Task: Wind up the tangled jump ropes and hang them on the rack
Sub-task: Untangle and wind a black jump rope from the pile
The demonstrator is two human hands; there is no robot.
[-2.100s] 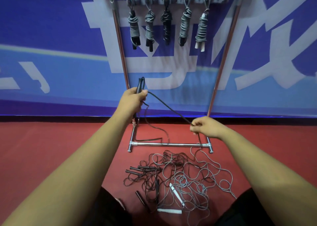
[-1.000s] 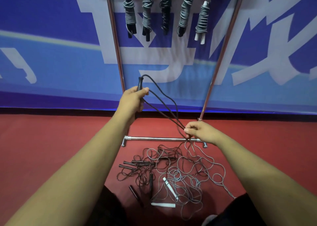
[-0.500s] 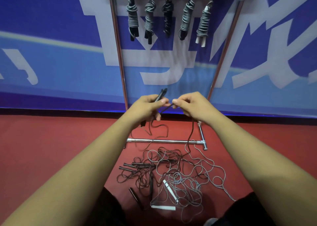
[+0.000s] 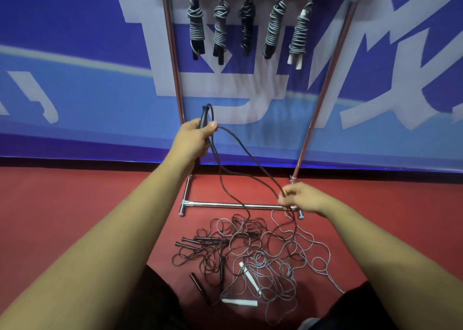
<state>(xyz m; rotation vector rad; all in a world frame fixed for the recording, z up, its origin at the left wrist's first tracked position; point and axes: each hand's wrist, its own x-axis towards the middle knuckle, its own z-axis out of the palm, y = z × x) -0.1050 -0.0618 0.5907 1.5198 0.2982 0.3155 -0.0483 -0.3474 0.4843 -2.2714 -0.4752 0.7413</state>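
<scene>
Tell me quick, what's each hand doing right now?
Left hand: closed, gripping the black handle.
Right hand: closed, pinching the black rope from that handle.

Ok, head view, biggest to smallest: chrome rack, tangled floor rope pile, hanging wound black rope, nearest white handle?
1. chrome rack
2. tangled rope pile
3. hanging wound black rope
4. white handle, despite being nearest
</scene>
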